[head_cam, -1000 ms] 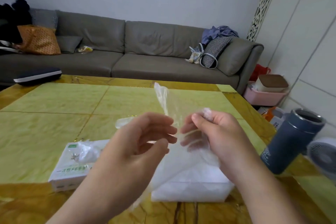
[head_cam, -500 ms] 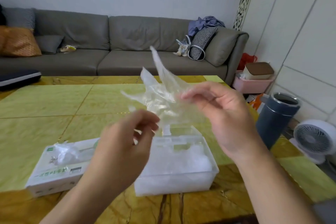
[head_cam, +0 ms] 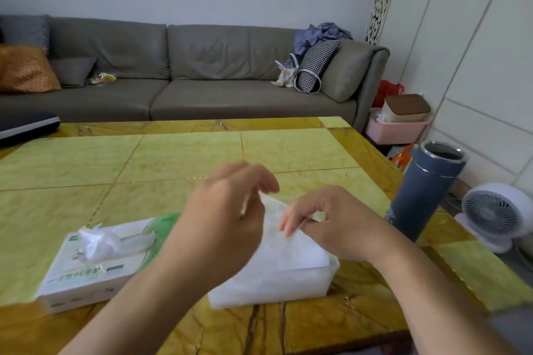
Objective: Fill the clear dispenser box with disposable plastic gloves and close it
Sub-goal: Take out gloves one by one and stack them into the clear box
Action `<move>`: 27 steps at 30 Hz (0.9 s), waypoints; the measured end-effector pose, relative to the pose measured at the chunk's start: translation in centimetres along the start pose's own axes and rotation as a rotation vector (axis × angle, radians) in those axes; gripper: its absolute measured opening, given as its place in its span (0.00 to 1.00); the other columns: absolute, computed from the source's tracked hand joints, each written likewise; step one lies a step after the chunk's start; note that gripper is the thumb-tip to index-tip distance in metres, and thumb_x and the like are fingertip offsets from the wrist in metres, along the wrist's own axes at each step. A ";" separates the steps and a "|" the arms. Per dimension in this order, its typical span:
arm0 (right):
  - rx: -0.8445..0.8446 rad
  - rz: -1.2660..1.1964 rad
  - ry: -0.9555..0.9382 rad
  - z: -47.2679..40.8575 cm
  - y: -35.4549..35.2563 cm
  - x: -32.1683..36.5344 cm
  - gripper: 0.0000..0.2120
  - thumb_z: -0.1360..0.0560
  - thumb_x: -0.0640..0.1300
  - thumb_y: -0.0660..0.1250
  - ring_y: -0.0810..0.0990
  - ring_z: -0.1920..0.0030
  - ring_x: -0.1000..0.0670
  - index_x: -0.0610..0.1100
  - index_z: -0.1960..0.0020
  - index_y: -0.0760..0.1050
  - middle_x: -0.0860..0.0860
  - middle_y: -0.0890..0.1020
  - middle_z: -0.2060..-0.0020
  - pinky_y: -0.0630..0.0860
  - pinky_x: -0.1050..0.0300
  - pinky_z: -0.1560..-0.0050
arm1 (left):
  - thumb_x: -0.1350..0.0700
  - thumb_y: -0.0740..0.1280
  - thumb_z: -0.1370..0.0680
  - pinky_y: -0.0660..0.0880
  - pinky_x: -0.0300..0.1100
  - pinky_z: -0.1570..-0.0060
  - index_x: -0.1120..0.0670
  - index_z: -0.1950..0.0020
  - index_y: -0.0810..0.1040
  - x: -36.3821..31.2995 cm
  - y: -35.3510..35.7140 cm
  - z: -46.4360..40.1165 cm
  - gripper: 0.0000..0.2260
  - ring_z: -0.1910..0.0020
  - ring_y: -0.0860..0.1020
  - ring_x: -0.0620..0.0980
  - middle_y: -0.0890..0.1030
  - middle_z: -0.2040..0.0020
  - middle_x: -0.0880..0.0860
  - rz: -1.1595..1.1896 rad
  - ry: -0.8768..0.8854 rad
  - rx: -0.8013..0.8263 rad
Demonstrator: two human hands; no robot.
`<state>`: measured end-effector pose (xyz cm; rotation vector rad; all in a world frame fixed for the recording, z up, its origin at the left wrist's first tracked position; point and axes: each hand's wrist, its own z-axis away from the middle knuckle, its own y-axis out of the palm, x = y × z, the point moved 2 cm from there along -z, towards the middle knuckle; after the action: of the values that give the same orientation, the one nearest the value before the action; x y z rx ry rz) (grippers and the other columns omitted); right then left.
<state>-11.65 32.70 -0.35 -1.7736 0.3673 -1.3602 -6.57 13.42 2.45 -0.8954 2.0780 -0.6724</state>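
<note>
The clear dispenser box [head_cam: 331, 278] stands on the table near its front edge, packed with white plastic gloves [head_cam: 288, 265]. A thin plastic glove [head_cam: 272, 212] lies folded on top of the pile. My right hand [head_cam: 337, 228] pinches its right side between thumb and fingers, low over the box. My left hand [head_cam: 227, 210], blurred, has curled fingers on the glove's far left edge and hides the box's left part. No lid shows.
A white and green cardboard glove box [head_cam: 86, 274] lies left of the dispenser with a glove [head_cam: 96, 242] sticking out of its slot. A dark blue flask [head_cam: 424, 193] stands at the table's right edge. A small white fan [head_cam: 496, 216] sits on the floor beyond.
Both hands have come down from chest height with the glove. It was spread in the air above the box and now lies folded on the pile.
</note>
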 end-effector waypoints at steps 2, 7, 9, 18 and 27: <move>0.015 -0.046 0.027 0.2 -0.1 0.1 0.20 0.19 0.34 0.65 0.80 0.41 0.65 0.53 0.59 0.88 0.65 0.87 0.52 0.76 0.56 0.32 | 0.62 0.62 0.19 0.76 0.37 0.47 0.45 0.43 0.81 1.1 2.6 -0.2 0.14 0.46 0.77 0.40 0.79 0.47 0.40 -0.074 -0.052 0.205; 0.046 -0.129 0.017 0.5 -0.7 -0.2 0.21 0.21 0.29 0.64 0.82 0.42 0.64 0.48 0.60 0.89 0.63 0.88 0.52 0.73 0.60 0.32 | 0.60 0.60 0.19 0.78 0.42 0.49 0.43 0.41 0.81 1.8 4.5 -0.2 0.16 0.47 0.78 0.44 0.79 0.46 0.41 -0.152 -0.120 0.385; 0.078 -0.140 0.022 0.3 -0.6 -0.6 0.22 0.23 0.27 0.62 0.83 0.42 0.63 0.46 0.61 0.88 0.60 0.88 0.52 0.73 0.60 0.33 | 0.57 0.60 0.19 0.79 0.43 0.49 0.42 0.41 0.81 2.0 4.7 -0.2 0.15 0.48 0.78 0.43 0.80 0.47 0.41 -0.165 -0.146 0.442; 0.242 0.203 0.145 -1.5 1.9 -2.3 0.26 0.27 0.29 0.57 0.86 0.47 0.50 0.53 0.68 0.85 0.58 0.88 0.52 0.83 0.43 0.41 | 0.56 0.64 0.20 0.81 0.51 0.46 0.48 0.43 0.83 4.9 8.4 0.1 0.10 0.47 0.81 0.52 0.83 0.47 0.48 -0.262 -0.301 0.863; 0.362 0.518 0.276 -1.8 4.0 -1.2 0.08 0.25 0.36 0.64 0.84 0.60 0.42 0.39 0.54 0.82 0.42 0.84 0.58 0.75 0.52 0.66 | 0.40 0.70 0.22 0.78 0.48 0.46 0.56 0.41 0.83 6.2 9.8 -0.2 0.21 0.46 0.83 0.54 0.85 0.44 0.54 -0.201 -0.404 1.045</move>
<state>-12.73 30.32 -4.08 -1.0957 0.6357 -1.1981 -13.26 14.73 -6.98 -0.5395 1.0305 -1.3630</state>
